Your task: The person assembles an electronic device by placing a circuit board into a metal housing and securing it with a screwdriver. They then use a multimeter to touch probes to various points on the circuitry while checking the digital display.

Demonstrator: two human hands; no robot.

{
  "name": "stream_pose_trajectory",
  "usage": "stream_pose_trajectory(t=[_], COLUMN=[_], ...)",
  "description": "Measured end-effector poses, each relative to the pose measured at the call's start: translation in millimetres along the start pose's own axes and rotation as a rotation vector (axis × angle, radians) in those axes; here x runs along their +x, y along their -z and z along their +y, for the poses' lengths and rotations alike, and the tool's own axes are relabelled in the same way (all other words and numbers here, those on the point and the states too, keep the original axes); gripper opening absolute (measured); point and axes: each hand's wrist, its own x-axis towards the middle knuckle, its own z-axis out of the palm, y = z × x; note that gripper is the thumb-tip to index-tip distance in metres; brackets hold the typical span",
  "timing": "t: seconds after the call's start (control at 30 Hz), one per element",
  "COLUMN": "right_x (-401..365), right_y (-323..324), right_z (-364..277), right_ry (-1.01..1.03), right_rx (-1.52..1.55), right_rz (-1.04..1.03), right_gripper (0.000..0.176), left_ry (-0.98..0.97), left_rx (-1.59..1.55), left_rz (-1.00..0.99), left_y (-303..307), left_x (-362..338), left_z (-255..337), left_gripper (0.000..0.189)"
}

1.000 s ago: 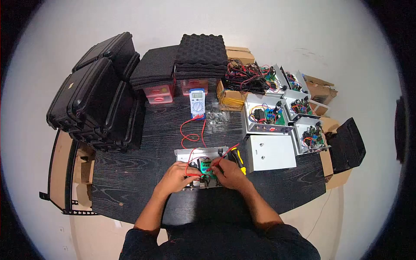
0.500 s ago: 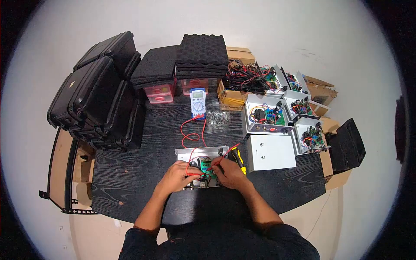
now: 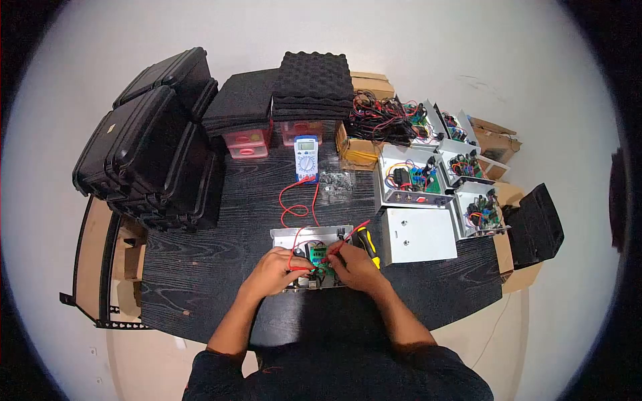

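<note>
In front of me stands an uncovered white metal box [image 3: 283, 236] with a green circuit board [image 3: 319, 254] inside. Closed fingers of my left hand [image 3: 272, 272] hold a red test probe [image 3: 299, 269] at the board's left side. My right hand [image 3: 356, 266] pinches another red test probe [image 3: 360, 226], slanted down toward the board from the right. Both probe tips are too small to place exactly. Red leads run back to a blue-and-white multimeter [image 3: 306, 158], whose reading I cannot make out. Close to my right hand lies a yellow-and-black screwdriver [image 3: 368, 248].
Several open boxes with wired boards [image 3: 414, 177] and a white cover [image 3: 420, 235] stand on the right. A clear bag of small parts [image 3: 336, 183] lies beside the multimeter. Black cases [image 3: 140, 140], foam sheets [image 3: 311, 83] and a cable pile [image 3: 381, 119] line the back.
</note>
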Motion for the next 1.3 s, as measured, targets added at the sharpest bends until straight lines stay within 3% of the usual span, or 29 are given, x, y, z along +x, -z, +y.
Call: stream_pose_trajectory(t=[0.5,1.0,1.3], right_x=[-0.7,-1.0,-0.2], right_y=[1.8,-3.3,-3.0], right_z=[-1.6,5.6,0.6], right_ry=[0.011,0.076,0.013], right_rx=[-0.038,-0.076,-0.028], right_rz=[0.000,0.056,0.060], right_gripper=[0.014,0.014,0.013], left_ry=[-0.040,0.033,0.102], left_rx=[-0.065,-0.108,-0.125], left_rz=[0.038,-0.026,-0.039], left_y=[-2.0,-2.6,-6.9], left_x=[2.4,4.1,3.4], left_z=[-0.7,-0.9,-5.9], left_gripper=[0.016,0.017,0.016])
